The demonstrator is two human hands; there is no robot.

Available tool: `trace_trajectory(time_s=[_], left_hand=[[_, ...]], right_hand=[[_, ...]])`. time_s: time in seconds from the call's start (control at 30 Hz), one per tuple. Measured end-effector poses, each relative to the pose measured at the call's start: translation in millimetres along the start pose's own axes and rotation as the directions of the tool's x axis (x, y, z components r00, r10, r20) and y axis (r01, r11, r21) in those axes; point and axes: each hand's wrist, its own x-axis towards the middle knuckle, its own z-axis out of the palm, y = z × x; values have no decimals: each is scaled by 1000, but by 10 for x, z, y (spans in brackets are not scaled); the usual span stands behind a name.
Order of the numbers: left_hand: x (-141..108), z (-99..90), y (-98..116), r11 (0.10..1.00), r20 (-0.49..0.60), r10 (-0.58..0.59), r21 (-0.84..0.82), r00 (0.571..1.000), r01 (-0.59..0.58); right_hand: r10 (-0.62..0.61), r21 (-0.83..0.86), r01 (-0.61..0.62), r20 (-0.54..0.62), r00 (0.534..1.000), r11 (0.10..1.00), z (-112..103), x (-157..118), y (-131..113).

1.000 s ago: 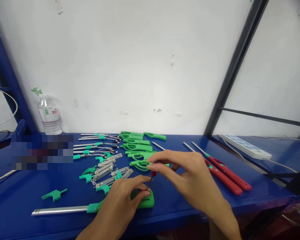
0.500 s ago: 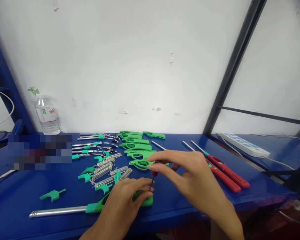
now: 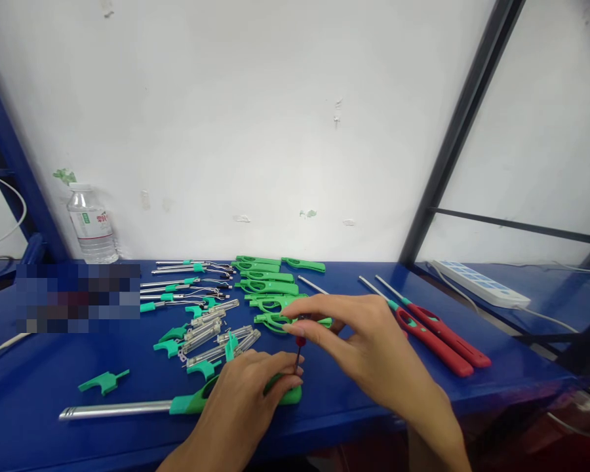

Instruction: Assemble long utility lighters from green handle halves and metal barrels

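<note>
A green lighter [image 3: 181,404] with a long silver tube lies along the table's front edge. Over its handle, my left hand [image 3: 243,400] is closed and presses it down, its fingertips beside the screwdriver's shaft. My right hand [image 3: 368,347] pinches a small red screwdriver [image 3: 300,341] between thumb and fingers, held nearly upright with its tip at the handle. The tip itself is hidden by the left fingers. Behind the hands lie several green handle shells [image 3: 268,287]. Clear fuel tanks [image 3: 201,335] and teal triggers [image 3: 204,368] are scattered to the left.
Silver tubes with wires [image 3: 177,286] lie at the back left. Red lighters [image 3: 435,341] rest on the blue table [image 3: 142,367] at the right, near a white power strip [image 3: 479,284]. A water bottle [image 3: 92,226] stands by the wall. Part of the left side is pixelated.
My right hand and the screwdriver have shifted slightly left, with the screwdriver more upright. My left hand stays on the lighter.
</note>
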Motion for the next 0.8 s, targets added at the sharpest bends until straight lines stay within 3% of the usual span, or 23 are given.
trace_trajectory(time_s=[0.27,0.6,0.8], left_hand=[[-25,-25,11,999,29,-17,-42,999,18],[-39,-271,83,996,262,-64,-42,963,78],[-37,-238,59,995,281,-73,-48,957,90]], right_hand=[[30,22,-31,21,999,999,-6,19,39],[80,-64,-77,47,996,995,-84,-47,13],[76,-90,-71,58,995,993,-91,-44,21]])
